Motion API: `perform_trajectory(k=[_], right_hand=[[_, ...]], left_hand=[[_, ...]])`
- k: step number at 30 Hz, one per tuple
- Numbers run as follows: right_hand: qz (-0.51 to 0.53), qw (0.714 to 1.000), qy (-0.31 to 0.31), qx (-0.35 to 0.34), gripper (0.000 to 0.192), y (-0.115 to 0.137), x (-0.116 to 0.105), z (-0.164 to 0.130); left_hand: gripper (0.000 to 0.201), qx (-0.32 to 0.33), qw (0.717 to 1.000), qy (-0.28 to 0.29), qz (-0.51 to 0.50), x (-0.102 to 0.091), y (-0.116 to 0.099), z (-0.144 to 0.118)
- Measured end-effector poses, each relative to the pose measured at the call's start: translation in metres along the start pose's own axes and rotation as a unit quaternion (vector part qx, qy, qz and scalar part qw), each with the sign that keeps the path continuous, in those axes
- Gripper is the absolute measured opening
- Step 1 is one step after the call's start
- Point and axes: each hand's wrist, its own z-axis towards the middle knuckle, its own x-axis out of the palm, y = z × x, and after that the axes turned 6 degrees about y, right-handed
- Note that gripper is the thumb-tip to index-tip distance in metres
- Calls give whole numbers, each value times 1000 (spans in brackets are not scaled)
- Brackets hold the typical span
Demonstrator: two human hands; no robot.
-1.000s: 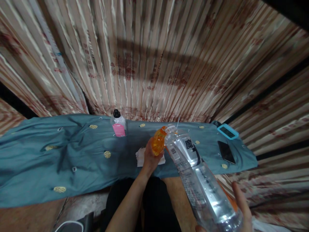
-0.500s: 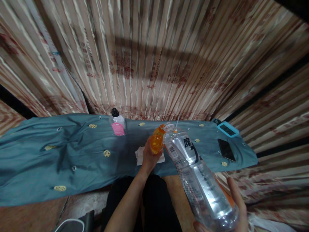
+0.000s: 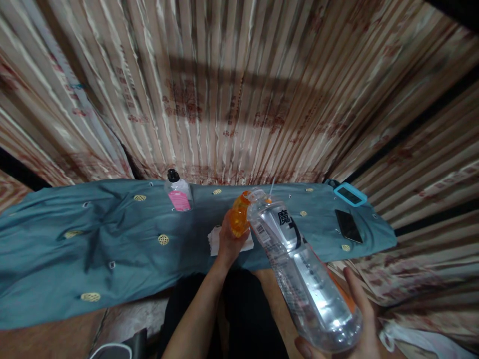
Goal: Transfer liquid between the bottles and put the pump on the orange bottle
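Over teal cloth [image 3: 112,234], right hand [image 3: 355,329] grips clear bottle [image 3: 303,274], mouth touching left hand [image 3: 226,242]'s clasped orange bottle [image 3: 239,219].

There are three bottles: one big clear bottle [image 3: 303,271], one small orange bottle [image 3: 239,219] and one little bottle with a pink label [image 3: 178,192] and a black cap. There are two hands: the left hand [image 3: 228,239] and the right hand [image 3: 355,324]. There is one blue cloth [image 3: 112,239] with little yellow round spots on it; about nine spots show. There is one dark phone [image 3: 348,226] and one flat thing with a light blue frame [image 3: 350,194]. There is one white paper [image 3: 215,239]. There is one striped curtain [image 3: 239,89] behind, and one white cord [image 3: 108,349] low down.
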Motion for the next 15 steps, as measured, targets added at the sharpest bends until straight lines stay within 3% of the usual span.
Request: perform_trajectory(k=[9,15], right_hand=[[23,999,14,29,115,3,1,0],[24,999,10,28,114,1,1,-1]], left_hand=[[54,-10,1000,10,7,-4,-10,2],[51,-3,1000,0,8,-4,-4,3]])
